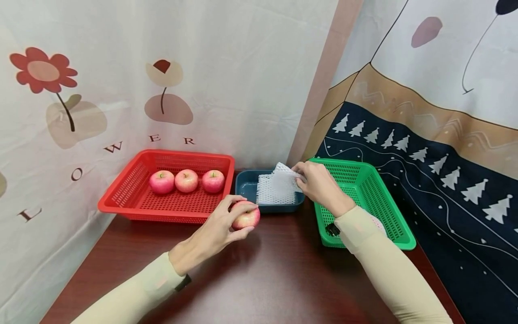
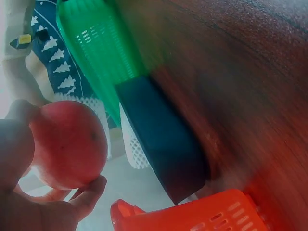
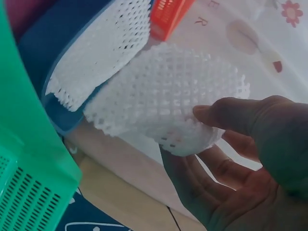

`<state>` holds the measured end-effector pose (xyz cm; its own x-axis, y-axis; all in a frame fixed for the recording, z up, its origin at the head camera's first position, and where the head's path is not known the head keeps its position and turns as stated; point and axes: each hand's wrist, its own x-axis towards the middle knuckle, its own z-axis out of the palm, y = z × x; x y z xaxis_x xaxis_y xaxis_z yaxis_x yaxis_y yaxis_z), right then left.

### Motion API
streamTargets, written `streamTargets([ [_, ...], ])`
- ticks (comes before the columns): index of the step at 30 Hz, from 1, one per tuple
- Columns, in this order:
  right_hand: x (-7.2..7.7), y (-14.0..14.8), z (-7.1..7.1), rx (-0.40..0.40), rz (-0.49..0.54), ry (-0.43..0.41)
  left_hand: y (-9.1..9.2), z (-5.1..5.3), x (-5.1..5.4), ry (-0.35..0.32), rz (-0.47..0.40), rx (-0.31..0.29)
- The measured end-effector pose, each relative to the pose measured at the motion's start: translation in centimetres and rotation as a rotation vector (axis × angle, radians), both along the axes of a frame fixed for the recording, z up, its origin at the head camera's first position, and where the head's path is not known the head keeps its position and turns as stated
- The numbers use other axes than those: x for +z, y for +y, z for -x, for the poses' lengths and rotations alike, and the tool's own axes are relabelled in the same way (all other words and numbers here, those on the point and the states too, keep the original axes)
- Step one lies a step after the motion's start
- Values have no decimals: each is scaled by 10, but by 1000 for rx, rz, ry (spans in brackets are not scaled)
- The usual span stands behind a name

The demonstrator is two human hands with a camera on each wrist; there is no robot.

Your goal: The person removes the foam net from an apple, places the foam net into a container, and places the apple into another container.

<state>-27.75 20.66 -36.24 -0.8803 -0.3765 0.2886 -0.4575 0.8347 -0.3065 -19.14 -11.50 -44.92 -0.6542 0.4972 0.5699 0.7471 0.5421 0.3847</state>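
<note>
My left hand point(image 1: 220, 220) grips a red apple point(image 1: 247, 217) above the table, just in front of the blue tray point(image 1: 246, 185). In the left wrist view the apple point(image 2: 72, 144) sits between thumb and fingers. My right hand point(image 1: 319, 183) pinches a white foam net sleeve point(image 1: 284, 176) over the tray's right side. Seen from the right wrist, that sleeve point(image 3: 168, 91) hangs from thumb and fingers, its body partly flattened. More white foam netting point(image 1: 269, 191) lies in the tray below it.
To the left stands a red basket point(image 1: 162, 216) holding three apples point(image 1: 186, 181). A green basket point(image 1: 394, 216) stands at the right, with a netted item point(image 1: 377, 221) partly hidden by the right forearm. Behind hang printed curtains point(image 1: 243, 90).
</note>
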Motion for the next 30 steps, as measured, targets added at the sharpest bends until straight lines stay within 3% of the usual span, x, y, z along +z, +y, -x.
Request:
streamTargets([
  [9,-8,-18,35,-43,-25,19,1,3,1,-5,-12,2],
  [19,-32,-40,61,-48,-87,28,0,3,0,-32,-28,4],
  [23,-41,-48,66,-29,-157,-26,-1,4,0,-28,-39,13],
  [30,-51,-59,64,41,-272,-244,-1,4,0,-38,-57,20],
])
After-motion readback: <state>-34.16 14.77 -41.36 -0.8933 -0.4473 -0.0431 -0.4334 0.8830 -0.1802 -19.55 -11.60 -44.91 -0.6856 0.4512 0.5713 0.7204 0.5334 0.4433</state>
